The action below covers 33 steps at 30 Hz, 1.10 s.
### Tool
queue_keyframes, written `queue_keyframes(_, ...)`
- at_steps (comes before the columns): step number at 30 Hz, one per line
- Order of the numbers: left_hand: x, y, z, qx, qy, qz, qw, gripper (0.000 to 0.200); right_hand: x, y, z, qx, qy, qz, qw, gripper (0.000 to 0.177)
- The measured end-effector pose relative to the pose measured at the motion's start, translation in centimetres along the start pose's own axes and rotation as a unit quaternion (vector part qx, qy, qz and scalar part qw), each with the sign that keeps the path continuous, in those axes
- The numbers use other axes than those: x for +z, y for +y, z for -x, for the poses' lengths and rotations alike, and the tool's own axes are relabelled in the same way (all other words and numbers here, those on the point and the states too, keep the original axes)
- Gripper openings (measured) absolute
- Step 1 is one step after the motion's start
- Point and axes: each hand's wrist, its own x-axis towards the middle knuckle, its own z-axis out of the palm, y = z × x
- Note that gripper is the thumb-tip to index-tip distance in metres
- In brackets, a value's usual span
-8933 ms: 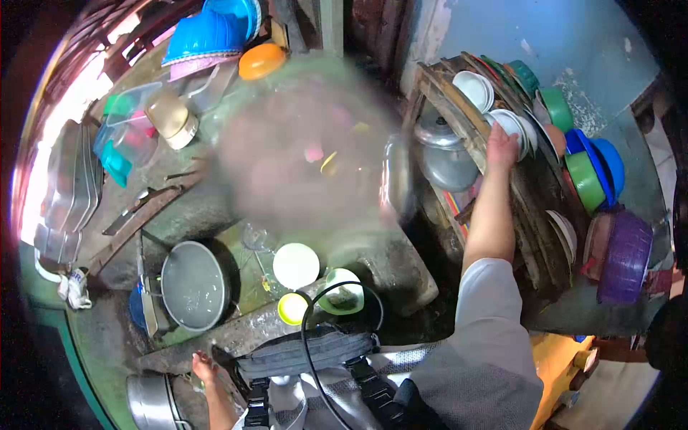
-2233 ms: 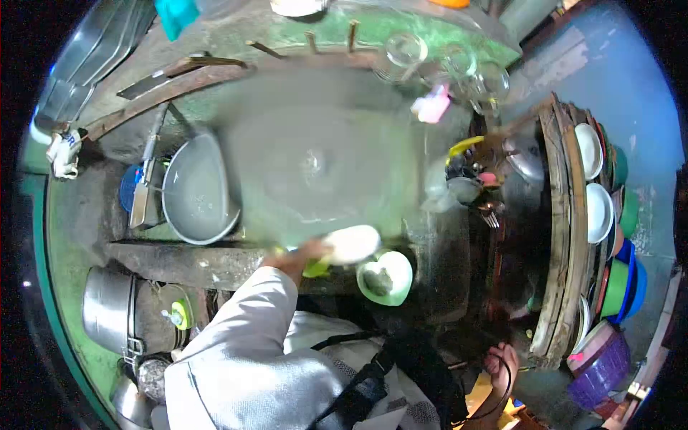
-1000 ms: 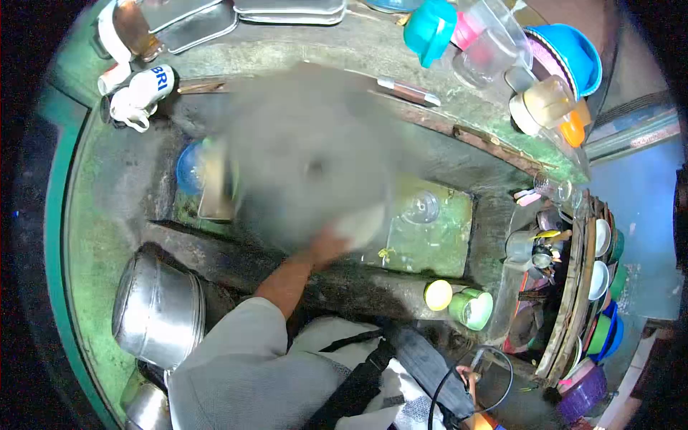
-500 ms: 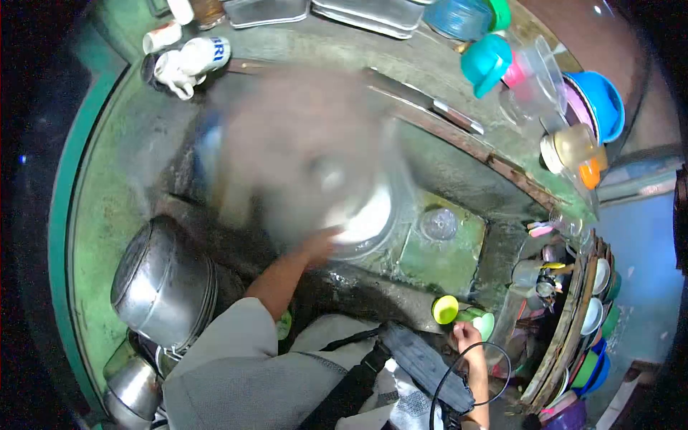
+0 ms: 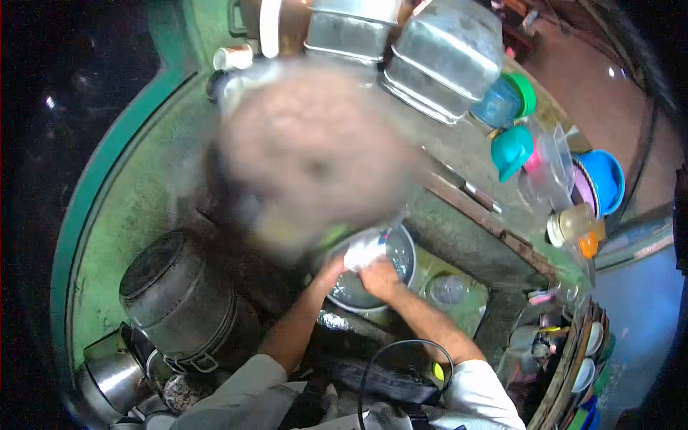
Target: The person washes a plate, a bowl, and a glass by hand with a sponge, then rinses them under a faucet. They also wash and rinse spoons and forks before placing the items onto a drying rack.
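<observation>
A round metal basin with water in it stands in front of me. My left hand and my right hand come together over it. Between them they grip a small white item with a little red and blue near its far edge; its exact kind does not show. The fingers of both hands are closed around it from the near side. A large brownish blur covers the view just beyond the basin and hides what lies behind it.
Large metal pots stand at the left. On the ledge beyond are upturned metal trays, a teal dipper, a blue bucket and a knife. A clear plastic item sits right of the basin. Dishes fill a rack.
My right hand has left the green cups at the lower right and joined my left hand over the basin. Both now hold the white item. The view has shifted.
</observation>
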Motion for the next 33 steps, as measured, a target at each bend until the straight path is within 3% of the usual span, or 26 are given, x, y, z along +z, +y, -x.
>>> queue_keyframes(2, -1.4, -1.2, -2.8, 0.078, -0.054, -0.041, 0.995, 0.048, -2.3, -1.4, -0.3, 0.051, -0.088, 0.023, 0.995, 0.027)
queue_keyframes(3, -0.2, 1.9, -1.7, 0.141, -0.035, -0.286, 0.947, 0.042, -3.2, -1.9, 0.0, 0.08, -0.147, 0.007, 0.986, 0.026)
queue_keyframes(5, 3.1, 7.2, 1.2, 0.123, -0.039, -0.528, 0.839, 0.038, -0.7, 0.3, 0.4, 0.072, -0.048, 0.069, 0.994, 0.025)
queue_keyframes(7, 4.3, 5.2, -2.0, 0.089, -0.105, -0.674, 0.726, 0.032, -1.9, -0.7, 1.3, 0.126, -0.096, 0.04, 0.987, 0.024)
queue_keyframes(8, 4.9, 4.5, -2.3, 0.05, -0.067, -0.695, 0.714, 0.028, -2.6, -0.8, 1.9, 0.089, -0.1, 0.05, 0.99, 0.024)
queue_keyframes(9, 6.1, 5.7, -1.2, 0.073, -0.073, -0.698, 0.709, 0.036, -3.0, -0.7, 2.7, 0.055, -0.105, 0.057, 0.991, 0.024)
queue_keyframes(10, 5.9, 3.0, -2.7, 0.11, -0.061, -0.682, 0.721, 0.034, -1.1, 1.0, 2.2, 0.002, -0.169, 0.074, 0.983, 0.023)
queue_keyframes(11, 6.0, 2.5, -2.9, 0.08, -0.047, -0.647, 0.757, 0.032, -1.1, 0.9, 2.3, 0.038, -0.063, -0.029, 0.997, 0.024)
queue_keyframes(12, 6.3, 2.7, -2.6, 0.051, -0.031, -0.609, 0.791, 0.031, -0.8, 1.0, 1.9, 0.066, -0.05, -0.045, 0.996, 0.025)
queue_keyframes(13, 5.9, 3.3, -2.6, 0.085, -0.02, -0.65, 0.755, 0.032, -0.5, 1.3, 1.6, 0.098, -0.037, -0.062, 0.993, 0.025)
queue_keyframes(14, 4.3, 2.5, -3.6, 0.153, -0.014, -0.66, 0.736, 0.032, -0.7, 0.8, 1.5, 0.103, -0.02, -0.093, 0.99, 0.026)
queue_keyframes(15, 4.3, 2.5, -2.1, 0.352, 0.057, -0.497, 0.791, 0.016, -0.7, 0.6, 1.8, 0.123, 0.002, -0.125, 0.985, 0.028)
queue_keyframes(16, 2.4, 1.0, -3.8, 0.476, 0.021, -0.418, 0.774, 0.018, 0.5, 0.9, 1.7, 0.077, 0.023, -0.128, 0.989, 0.031)
queue_keyframes(17, 1.3, 0.2, -3.9, 0.446, 0.039, -0.464, 0.764, 0.021, 2.0, 1.0, 1.3, 0.099, 0.026, -0.218, 0.971, 0.03)
queue_keyframes(18, -0.1, -0.8, -4.1, 0.415, 0.048, -0.513, 0.75, 0.025, 4.9, 1.0, 1.5, 0.07, 0.162, -0.252, 0.952, 0.031)
queue_keyframes(19, -3.8, -5.2, -9.7, 0.283, -0.033, -0.244, 0.927, 0.029, 2.9, 0.7, 2.6, 0.119, 0.138, -0.397, 0.9, 0.034)
queue_keyframes(20, -1.8, -5.2, -7.7, 0.161, -0.083, -0.108, 0.978, 0.04, 1.6, 0.8, 3.4, 0.171, 0.117, -0.431, 0.878, 0.035)
queue_keyframes(21, -0.4, -2.8, -4.9, 0.03, -0.111, 0.025, 0.993, 0.052, 2.9, 1.7, 3.2, 0.165, 0.122, -0.549, 0.81, 0.032)
queue_keyframes(22, 1.7, -1.2, -2.0, -0.06, -0.152, 0.085, 0.983, 0.058, 5.5, 2.1, 3.5, 0.083, 0.194, -0.715, 0.667, 0.03)
queue_keyframes(23, 3.0, -0.1, 0.0, -0.144, -0.181, 0.144, 0.962, 0.064, 4.7, 2.5, 4.5, 0.058, 0.176, -0.74, 0.647, 0.035)
queue_keyframes(25, 2.8, -1.6, 1.2, -0.16, -0.253, 0.082, 0.951, 0.067, 3.0, 2.7, 8.5, -0.097, 0.141, -0.904, 0.391, 0.039)
queue_keyframes(28, 6.5, -2.2, 5.1, -0.208, -0.244, 0.114, 0.94, 0.063, 2.4, 3.0, 13.5, -0.045, 0.134, -0.931, 0.337, 0.039)
queue_keyframes(29, 8.2, -3.0, 6.1, -0.188, -0.238, 0.126, 0.945, 0.062, 4.1, 3.5, 13.8, -0.074, 0.158, -0.922, 0.346, 0.039)
queue_keyframes(31, 9.1, -5.7, 5.2, -0.151, -0.165, 0.09, 0.97, 0.056, 4.8, 4.5, 16.0, -0.028, 0.181, -0.874, 0.451, 0.04)
queue_keyframes(32, 9.6, -6.0, 5.2, -0.157, -0.176, 0.079, 0.969, 0.056, 5.7, 5.5, 16.7, 0.138, 0.161, -0.832, 0.512, 0.055)
queue_keyframes(33, 10.5, -6.2, 5.3, -0.129, -0.157, 0.057, 0.977, 0.051, 3.8, 4.8, 19.0, 0.138, 0.174, -0.832, 0.508, 0.055)
